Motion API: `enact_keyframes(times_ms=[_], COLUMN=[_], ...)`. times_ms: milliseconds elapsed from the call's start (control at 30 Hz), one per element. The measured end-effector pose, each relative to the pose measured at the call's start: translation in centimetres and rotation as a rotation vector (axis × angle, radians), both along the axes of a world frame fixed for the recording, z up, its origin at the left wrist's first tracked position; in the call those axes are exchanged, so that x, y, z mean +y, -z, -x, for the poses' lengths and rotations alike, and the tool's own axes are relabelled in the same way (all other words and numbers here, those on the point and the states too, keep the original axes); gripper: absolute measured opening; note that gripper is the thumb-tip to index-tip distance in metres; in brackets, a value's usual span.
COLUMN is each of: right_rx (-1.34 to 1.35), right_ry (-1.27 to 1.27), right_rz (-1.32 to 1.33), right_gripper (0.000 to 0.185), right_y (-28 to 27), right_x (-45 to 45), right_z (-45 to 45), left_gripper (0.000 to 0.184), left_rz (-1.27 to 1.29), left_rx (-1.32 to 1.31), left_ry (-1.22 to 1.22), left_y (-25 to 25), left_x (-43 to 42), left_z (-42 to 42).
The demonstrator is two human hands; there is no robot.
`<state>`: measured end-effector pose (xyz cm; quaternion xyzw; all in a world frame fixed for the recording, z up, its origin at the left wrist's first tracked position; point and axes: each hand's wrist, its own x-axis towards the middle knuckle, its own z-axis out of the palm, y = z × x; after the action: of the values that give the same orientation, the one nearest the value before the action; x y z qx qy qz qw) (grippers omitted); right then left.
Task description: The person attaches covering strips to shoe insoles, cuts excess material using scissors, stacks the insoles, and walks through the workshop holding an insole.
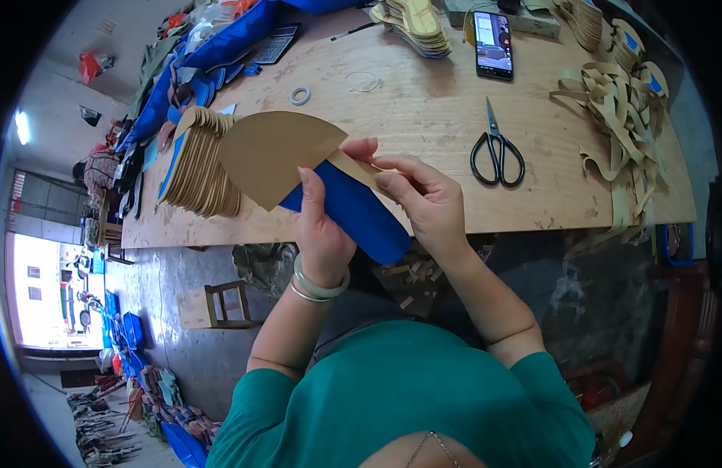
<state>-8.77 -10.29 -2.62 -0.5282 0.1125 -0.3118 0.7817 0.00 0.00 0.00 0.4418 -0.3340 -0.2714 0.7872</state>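
- Left hand (323, 240), partly closed, thumb on top, grips a blue-and-tan piece (366, 220).
- Right hand (435, 207), fingers curled, pinches a tan strip (355, 167) along its right edge.

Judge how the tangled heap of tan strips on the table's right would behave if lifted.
The tan strips are probably floppy: they curl, and some droop over the edge of the table. They look thin, so likely light. With loops crossing, pulling one may drag others.
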Motion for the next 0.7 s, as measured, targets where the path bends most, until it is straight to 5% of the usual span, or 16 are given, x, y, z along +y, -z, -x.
enact_keyframes(times_ms=[233, 533, 700], right_rx=[-0.094, -0.054, 0.021], right_ry=[-0.1, -0.205, -0.241], right_rz=[0.025, -0.101, 0.096], right_gripper=[0.016, 0.018, 0.017], right_y=[0.9, 0.6, -0.3], right_x=[0.3, 0.5, 0.1], right_z=[-0.5, -0.1, 0.4], left_gripper=[0.053, 0.051, 0.05], left_rz=[0.239, 0.225, 0.137], left_rx=[0.219, 0.149, 0.181], left_ry=[0.016, -0.048, -0.064], left_y=[-0.5, -1.9, -1.7], left_x=[0.5, 0.4, 1.0], left_z=[-0.1, 0.6, 0.5])
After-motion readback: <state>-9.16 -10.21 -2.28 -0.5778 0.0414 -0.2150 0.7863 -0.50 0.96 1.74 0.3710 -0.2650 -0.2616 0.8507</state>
